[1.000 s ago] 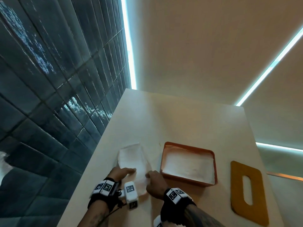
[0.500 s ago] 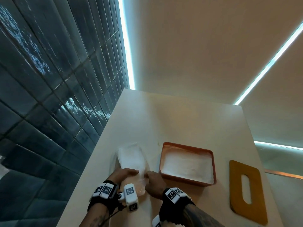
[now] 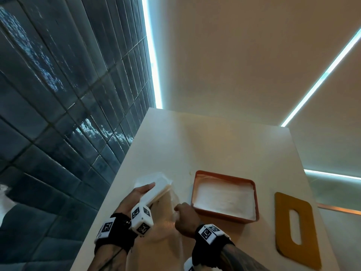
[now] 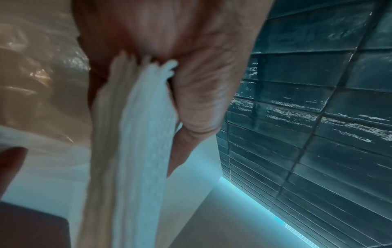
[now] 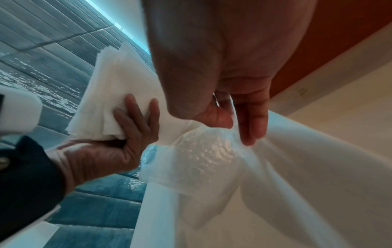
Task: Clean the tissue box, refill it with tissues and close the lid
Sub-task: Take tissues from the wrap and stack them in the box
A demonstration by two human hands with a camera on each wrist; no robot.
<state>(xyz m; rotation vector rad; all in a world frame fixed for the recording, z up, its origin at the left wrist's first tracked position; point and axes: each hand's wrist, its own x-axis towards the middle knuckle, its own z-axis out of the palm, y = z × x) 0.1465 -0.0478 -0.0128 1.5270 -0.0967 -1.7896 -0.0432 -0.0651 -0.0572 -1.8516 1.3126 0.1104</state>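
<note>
Cream counter (image 3: 205,145) spreads under both hands. Orange tissue box (image 3: 224,218), lined white, sits just right of the right hand (image 3: 185,218); its slotted lid (image 3: 281,227) lies further right. Left hand (image 3: 132,200) grips a tissue stack (image 3: 156,190). Right fingers pinch clear plastic wrapper (image 5: 197,156).

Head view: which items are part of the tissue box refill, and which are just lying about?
In the job:
- tissue stack, gripped by left hand
- clear plastic wrapper, pinched by right hand
- orange tissue box, open, white inside
- slotted lid, lying off the box

Not in the job:
- table
- tiled wall
</note>
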